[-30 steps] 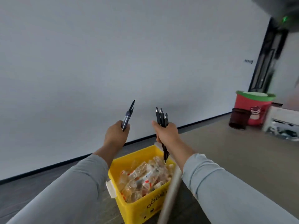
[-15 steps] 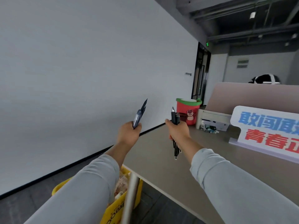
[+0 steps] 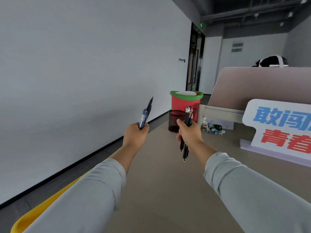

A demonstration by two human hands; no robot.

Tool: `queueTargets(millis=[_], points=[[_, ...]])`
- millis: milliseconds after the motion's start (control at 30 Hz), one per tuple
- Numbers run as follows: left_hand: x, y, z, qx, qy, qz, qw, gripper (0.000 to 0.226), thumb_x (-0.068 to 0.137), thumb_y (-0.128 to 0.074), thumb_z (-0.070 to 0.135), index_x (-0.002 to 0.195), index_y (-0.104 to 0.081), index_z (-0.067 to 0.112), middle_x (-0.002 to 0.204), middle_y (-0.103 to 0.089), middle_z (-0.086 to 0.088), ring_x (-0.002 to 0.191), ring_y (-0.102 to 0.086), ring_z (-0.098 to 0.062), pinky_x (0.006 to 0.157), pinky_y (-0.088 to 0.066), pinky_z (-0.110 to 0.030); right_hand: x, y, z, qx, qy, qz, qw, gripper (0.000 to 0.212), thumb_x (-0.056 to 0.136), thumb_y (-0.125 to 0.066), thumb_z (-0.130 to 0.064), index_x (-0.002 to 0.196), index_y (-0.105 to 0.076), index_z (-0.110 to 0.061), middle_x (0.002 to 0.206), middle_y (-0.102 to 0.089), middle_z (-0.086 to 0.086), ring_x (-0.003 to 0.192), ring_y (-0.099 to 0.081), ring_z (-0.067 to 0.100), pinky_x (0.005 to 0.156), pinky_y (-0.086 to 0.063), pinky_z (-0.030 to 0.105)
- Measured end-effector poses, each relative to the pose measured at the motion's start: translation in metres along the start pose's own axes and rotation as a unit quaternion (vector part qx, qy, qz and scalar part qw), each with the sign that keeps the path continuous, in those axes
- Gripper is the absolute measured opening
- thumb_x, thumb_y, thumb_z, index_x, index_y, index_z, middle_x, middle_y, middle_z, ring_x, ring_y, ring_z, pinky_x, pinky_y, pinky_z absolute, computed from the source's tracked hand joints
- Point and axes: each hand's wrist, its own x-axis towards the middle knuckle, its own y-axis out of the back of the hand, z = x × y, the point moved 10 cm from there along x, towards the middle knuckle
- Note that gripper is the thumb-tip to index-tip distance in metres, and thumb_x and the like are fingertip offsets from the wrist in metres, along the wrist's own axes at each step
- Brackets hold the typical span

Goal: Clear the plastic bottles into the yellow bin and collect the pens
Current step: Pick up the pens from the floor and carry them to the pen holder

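Note:
My left hand (image 3: pixel 135 136) is closed around a couple of dark blue pens (image 3: pixel 146 114) that point up and to the right. My right hand (image 3: pixel 189 133) grips a bundle of black pens (image 3: pixel 188 117) held upright, their lower ends hanging below my fist. Both hands hover over the beige table (image 3: pixel 161 174). Just beyond my right hand stands a black mesh pen holder (image 3: pixel 173 121) on the table. Only the rim of the yellow bin (image 3: pixel 42 207) shows at the lower left, under my left sleeve; its bottles are hidden.
A red bucket with a green rim (image 3: pixel 180 102) stands behind the mesh holder. A white sign with blue and red characters (image 3: pixel 282 126) stands at the right, a partition (image 3: pixel 262 84) and some clutter (image 3: pixel 213 127) behind it. A white wall runs along the left.
My view has swung right and up from the yellow bin to the table. Both hands, still holding pens, have come closer to the mesh holder, and the bin has slid mostly out of view.

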Motion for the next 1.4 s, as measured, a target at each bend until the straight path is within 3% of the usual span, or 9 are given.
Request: queueTargets(millis=[233, 367, 533, 767, 867, 933, 1033, 1100, 1400], points=[[0.048, -0.035, 0.015, -0.03, -0.017, -0.006, 0.999, 0.043, 0.091, -0.05, 0.019, 0.055, -0.026, 0.016, 0.05, -0.03, 0.0, 0.048, -0.028, -0.017, 0.049, -0.022, -0.028, 0.065, 0.008, -0.005, 0.031, 0.02, 0.033, 0.999, 0.024, 0.094, -0.054, -0.024, 0.076, -0.05, -0.009, 0.06, -0.046, 0.005, 0.054, -0.053, 0.018, 0.04, -0.045, 0.015], [0.081, -0.053, 0.025, -0.051, -0.027, -0.012, 0.998, 0.042, 0.092, -0.05, 0.021, 0.057, -0.027, 0.016, 0.052, -0.031, 0.0, 0.049, -0.029, -0.017, 0.05, -0.024, -0.029, 0.112, 0.005, -0.027, 0.036, 0.036, 0.038, 0.998, 0.03, 0.093, -0.054, -0.025, 0.067, -0.047, -0.014, 0.051, -0.045, 0.0, 0.046, -0.049, 0.013, 0.05, -0.045, 0.022], [0.126, -0.074, 0.036, -0.062, -0.042, -0.011, 0.997, 0.043, 0.095, -0.049, 0.025, 0.058, -0.028, 0.015, 0.053, -0.032, 0.0, 0.05, -0.029, -0.017, 0.05, -0.025, -0.029, 0.174, 0.0, -0.047, 0.009, 0.056, 0.078, 0.995, 0.033, 0.088, -0.059, -0.031, 0.065, -0.049, -0.009, 0.047, -0.048, 0.005, 0.034, -0.042, 0.007, 0.047, -0.04, 0.021], [0.165, -0.121, 0.029, -0.084, -0.039, -0.023, 0.995, 0.043, 0.095, -0.049, 0.024, 0.058, -0.028, 0.015, 0.054, -0.032, 0.001, 0.05, -0.027, -0.015, 0.047, -0.024, -0.027, 0.235, -0.019, -0.026, 0.078, 0.082, 0.101, 0.988, 0.028, 0.09, -0.059, -0.034, 0.069, -0.052, -0.017, 0.058, -0.053, 0.001, 0.054, -0.054, 0.014, 0.059, -0.05, 0.027], [0.17, -0.134, 0.027, -0.089, -0.038, -0.027, 0.995, 0.043, 0.095, -0.048, 0.023, 0.058, -0.027, 0.015, 0.053, -0.03, 0.001, 0.049, -0.027, -0.014, 0.047, -0.022, -0.027, 0.242, -0.017, -0.008, 0.056, 0.078, 0.094, 0.991, 0.027, 0.091, -0.059, -0.036, 0.074, -0.055, -0.015, 0.056, -0.052, -0.001, 0.052, -0.056, 0.011, 0.06, -0.048, 0.024], [0.17, -0.139, 0.028, -0.088, -0.038, -0.028, 0.995, 0.043, 0.095, -0.048, 0.023, 0.058, -0.027, 0.015, 0.054, -0.031, 0.001, 0.048, -0.027, -0.013, 0.046, -0.022, -0.026, 0.241, -0.017, 0.007, 0.016, 0.058, 0.08, 0.995, 0.036, 0.09, -0.059, -0.039, 0.065, -0.054, -0.014, 0.055, -0.055, -0.001, 0.057, -0.058, 0.012, 0.061, -0.044, 0.024], [0.168, -0.142, 0.031, -0.081, -0.046, -0.027, 0.995, 0.043, 0.095, -0.048, 0.024, 0.058, -0.027, 0.015, 0.053, -0.031, 0.002, 0.047, -0.028, -0.013, 0.042, -0.025, -0.02, 0.239, -0.02, 0.031, -0.077, 0.017, 0.041, 0.996, 0.05, 0.087, -0.058, -0.047, 0.05, -0.054, -0.014, 0.054, -0.06, -0.001, 0.066, -0.06, 0.015, 0.077, -0.045, 0.029], [0.166, -0.143, 0.033, -0.089, -0.05, -0.03, 0.994, 0.043, 0.095, -0.048, 0.023, 0.059, -0.026, 0.016, 0.053, -0.03, 0.003, 0.047, -0.028, -0.012, 0.035, -0.025, -0.014, 0.237, -0.022, 0.039, -0.145, -0.006, 0.019, 0.989, 0.052, 0.084, -0.057, -0.055, 0.052, -0.059, -0.013, 0.058, -0.064, -0.002, 0.074, -0.062, 0.017, 0.084, -0.045, 0.032], [0.163, -0.137, 0.043, -0.113, -0.038, -0.014, 0.993, 0.042, 0.094, -0.048, 0.024, 0.059, -0.027, 0.016, 0.054, -0.031, 0.001, 0.05, -0.028, -0.015, 0.049, -0.024, -0.028, 0.212, 0.002, 0.034, -0.189, -0.003, -0.016, 0.982, 0.046, 0.088, -0.054, -0.053, 0.07, -0.059, -0.011, 0.055, -0.063, -0.004, 0.047, -0.061, 0.006, 0.053, -0.039, 0.019]])
